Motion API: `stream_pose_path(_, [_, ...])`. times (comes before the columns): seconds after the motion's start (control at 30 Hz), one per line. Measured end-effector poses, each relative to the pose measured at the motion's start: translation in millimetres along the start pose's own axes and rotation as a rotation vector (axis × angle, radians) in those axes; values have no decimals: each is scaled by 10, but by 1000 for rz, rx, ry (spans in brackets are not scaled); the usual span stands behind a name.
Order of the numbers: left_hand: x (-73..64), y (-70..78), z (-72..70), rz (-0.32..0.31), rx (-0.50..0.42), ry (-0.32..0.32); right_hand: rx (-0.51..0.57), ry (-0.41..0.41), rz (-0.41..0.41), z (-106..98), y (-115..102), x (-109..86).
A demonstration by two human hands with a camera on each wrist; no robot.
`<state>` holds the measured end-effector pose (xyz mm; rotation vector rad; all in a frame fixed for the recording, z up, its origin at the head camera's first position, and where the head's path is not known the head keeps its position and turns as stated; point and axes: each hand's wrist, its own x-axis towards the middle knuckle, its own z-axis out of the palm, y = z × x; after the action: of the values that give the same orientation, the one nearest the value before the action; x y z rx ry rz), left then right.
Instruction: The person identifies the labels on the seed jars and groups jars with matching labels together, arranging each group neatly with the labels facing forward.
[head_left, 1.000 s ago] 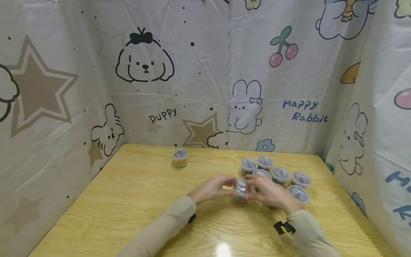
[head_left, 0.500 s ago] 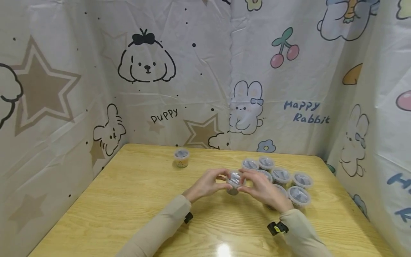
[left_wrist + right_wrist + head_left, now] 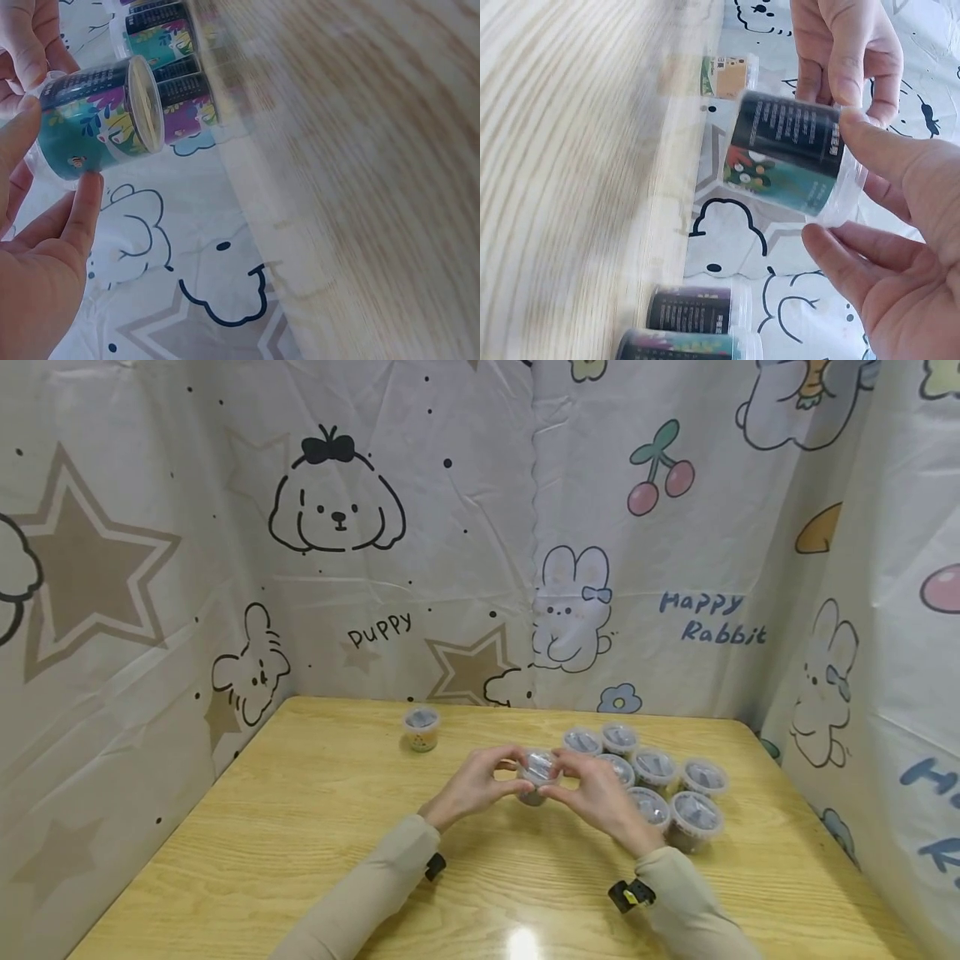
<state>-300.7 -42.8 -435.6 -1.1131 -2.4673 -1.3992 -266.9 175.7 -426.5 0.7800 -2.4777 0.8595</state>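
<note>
Both hands pinch one small round plastic tub with a clear lid, one from each side. Its teal and dark printed label shows in the left wrist view, where its clear base is seen off the wooden surface. My left hand has thumb and fingers near the lid end, and my right hand grips the opposite side likewise. Just right of the hands stands a group of similar lidded tubs; the right hand partly covers the nearest ones. In the right wrist view, the held tub shows dark label text.
A single tub with an orange-yellow label stands apart near the back edge of the wooden table. Printed cloth hangs behind the table and along both sides. Dark wrist devices sit at the cuffs.
Both hands have carried the tub leftward and away from the body, out of the group at right. More of the tubs behind the right hand now show.
</note>
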Motion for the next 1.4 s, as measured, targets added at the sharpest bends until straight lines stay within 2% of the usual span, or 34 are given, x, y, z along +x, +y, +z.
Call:
stream_pose_path(0.13, [6,-1,-10,16,24,16,18,19,38,38,-14,15])
stream_pose_path(0.23, [24,9,-22,33,40,33,71,34,73,53,-10,21])
stream_pose_path(0.4, [48,34,-50,0,10,59,183,56,139,52,7,30])
stream_pose_path(0.57, [30,4,-68,-67,-68,88,253,76,221,9,-12,42])
stream_pose_path(0.77, [-9,-38,-96,-132,-179,106,279,107,308,-43,-15,70])
stream_pose_path(0.97, [-39,-106,-122,-186,-308,97,392,149,345,-43,11,93])
stream_pose_path(1.2, [-76,-120,-158,-325,-504,87,513,163,377,-8,3,108])
stream_pose_path(1.3, [-83,-107,-170,-341,-553,101,566,145,398,21,0,110])
stream_pose_path(1.4, [-93,-100,-177,-329,-571,116,576,132,409,48,-8,114])
